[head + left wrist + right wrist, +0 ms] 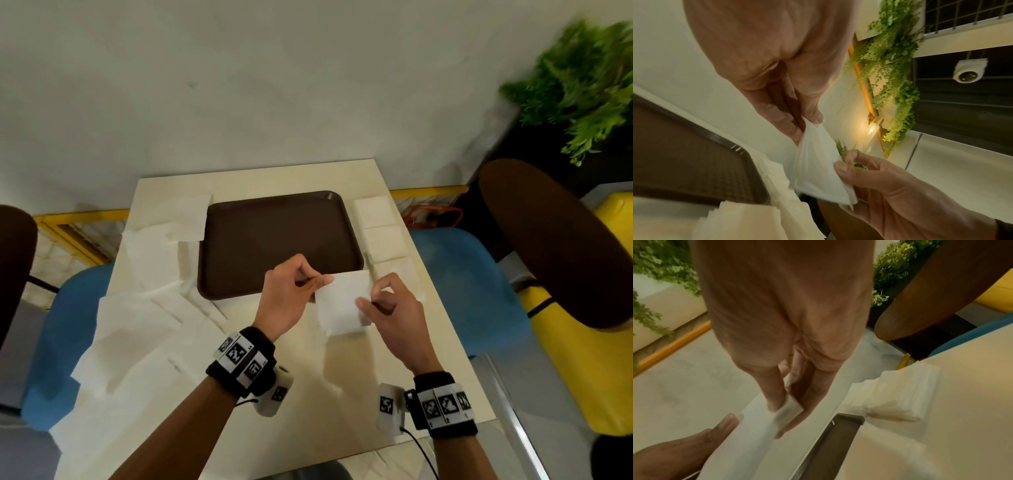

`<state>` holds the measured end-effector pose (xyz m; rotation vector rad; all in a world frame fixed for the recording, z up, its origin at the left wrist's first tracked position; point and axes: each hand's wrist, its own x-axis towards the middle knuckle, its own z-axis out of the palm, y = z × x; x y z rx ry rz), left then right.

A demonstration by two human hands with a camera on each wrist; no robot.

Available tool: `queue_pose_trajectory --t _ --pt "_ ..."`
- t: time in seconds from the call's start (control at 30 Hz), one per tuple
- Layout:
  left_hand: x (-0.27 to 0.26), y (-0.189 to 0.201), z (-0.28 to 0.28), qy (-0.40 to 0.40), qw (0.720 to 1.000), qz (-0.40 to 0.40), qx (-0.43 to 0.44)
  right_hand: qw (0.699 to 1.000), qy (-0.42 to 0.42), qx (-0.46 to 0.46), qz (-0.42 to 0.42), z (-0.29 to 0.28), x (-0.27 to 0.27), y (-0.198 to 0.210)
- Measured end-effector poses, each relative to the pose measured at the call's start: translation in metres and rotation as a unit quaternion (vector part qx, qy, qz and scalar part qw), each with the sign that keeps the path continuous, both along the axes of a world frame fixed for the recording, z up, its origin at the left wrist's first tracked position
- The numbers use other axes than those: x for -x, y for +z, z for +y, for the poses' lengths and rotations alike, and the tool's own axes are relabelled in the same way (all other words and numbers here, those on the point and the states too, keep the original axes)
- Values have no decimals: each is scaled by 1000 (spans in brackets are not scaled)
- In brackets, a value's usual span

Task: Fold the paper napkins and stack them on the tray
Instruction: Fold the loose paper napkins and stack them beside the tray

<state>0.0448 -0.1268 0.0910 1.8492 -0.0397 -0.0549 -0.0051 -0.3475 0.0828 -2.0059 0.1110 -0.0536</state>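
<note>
Between the fingers: white square paper napkin [342, 301], held above the cream table [308, 394], just near of the dark brown plastic tray [274, 236].
Left hand [291, 294]: pinches its left edge.
Right hand [394, 315]: pinches its right edge.

wristbands [241, 362]: 2, black, white coded tags | wrist cameras [388, 407]: white (cabled) | forearms bare

I see a cream table [301, 383], a blue chair [469, 284] on each side, green plants [582, 85], a glowing wall lamp [872, 129] and a white dome camera [967, 71].
</note>
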Motion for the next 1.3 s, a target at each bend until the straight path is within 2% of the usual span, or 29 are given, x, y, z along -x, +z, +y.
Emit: queue_pose_trajectory --t 0.07,0.17,0.37,0.5,0.7,0.8,1.03,1.17,1.3 --pt "-6 -13 -8 23 1000 19 2 1000 -6 0 4 -5 -8 -11" --pt "-8 -38 -17 3 998 65 -21 1000 -19 13 5 -8 -21 -31" --pt "-10 -77 -35 20 991 79 -106 993 -20 96 65 -11 -38 -56" --pt "-11 -91 -46 16 986 92 -138 985 -6 158 65 -12 -41 -71" --pt "-7 -103 -56 -17 963 96 -253 966 33 241 87 -11 -41 -89" --pt "-5 -106 -57 -27 954 93 -283 957 42 273 90 -7 -39 -95" --pt "7 -86 -38 -51 955 64 -284 930 1 363 53 10 -31 -88" --pt "30 -56 6 -4 965 -5 -260 954 4 298 17 41 -15 -60" --pt "63 -33 76 37 967 -59 -247 974 24 224 -13 96 10 -35"
